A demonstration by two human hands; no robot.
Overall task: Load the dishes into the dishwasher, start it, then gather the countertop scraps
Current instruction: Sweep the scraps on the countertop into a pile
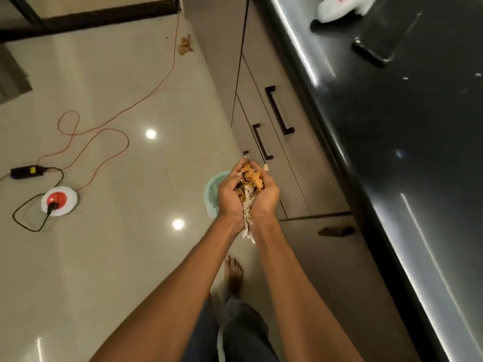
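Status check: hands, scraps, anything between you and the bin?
Left hand and right hand cupped together, grip on orange and white peel scraps. Pale green round bin on floor just beyond hands. One stray scrap lies farther off.

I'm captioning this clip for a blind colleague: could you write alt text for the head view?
Two cupped hands, left hand and right hand, hold a heap of orange and white vegetable scraps above a pale green plastic bin on the glossy cream tile floor, beside grey drawers under a black countertop.

Dim warm light; ceiling-lamp glare on glossy floor (104, 178).
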